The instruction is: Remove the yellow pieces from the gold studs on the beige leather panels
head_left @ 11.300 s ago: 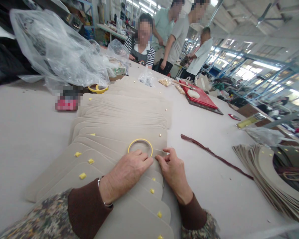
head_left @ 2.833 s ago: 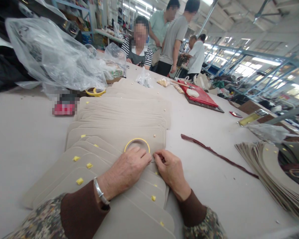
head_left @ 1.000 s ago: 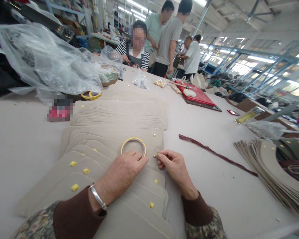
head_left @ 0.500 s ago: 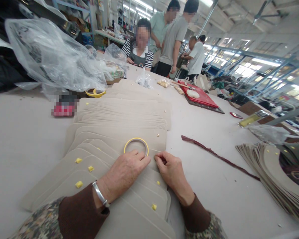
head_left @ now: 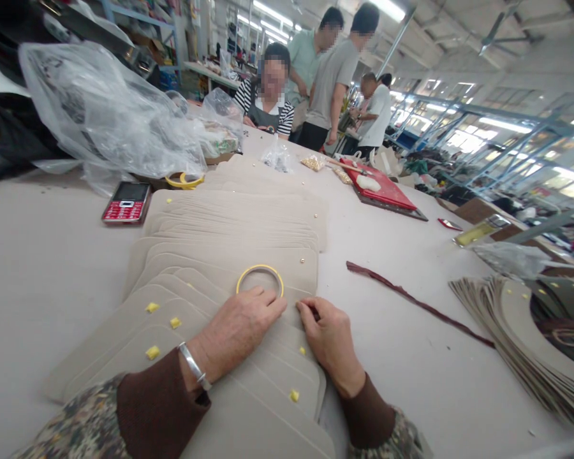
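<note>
A long row of overlapping beige leather panels [head_left: 229,220] lies fanned along the table, the near ones carrying small yellow tape squares [head_left: 152,352]. A yellow tape roll [head_left: 260,279] rests on one panel. My left hand [head_left: 239,328] lies on the panels just below the roll, fingers curled down on the leather. My right hand [head_left: 328,335] sits beside it at the panels' right edge, thumb and forefinger pinched on something too small to make out. A small gold stud [head_left: 302,259] shows on the panel beyond.
A red phone [head_left: 126,202] and big clear plastic bags [head_left: 105,115] lie at the left. A dark red strip [head_left: 411,296] crosses the table's right. A fanned stack of panels [head_left: 521,338] lies far right, a red board [head_left: 385,186] farther back. Several people stand or sit at the far end.
My right hand has drawn back from the panel's stud toward me and now pinches at the panels' edge. The left hand has stayed below the tape roll.
</note>
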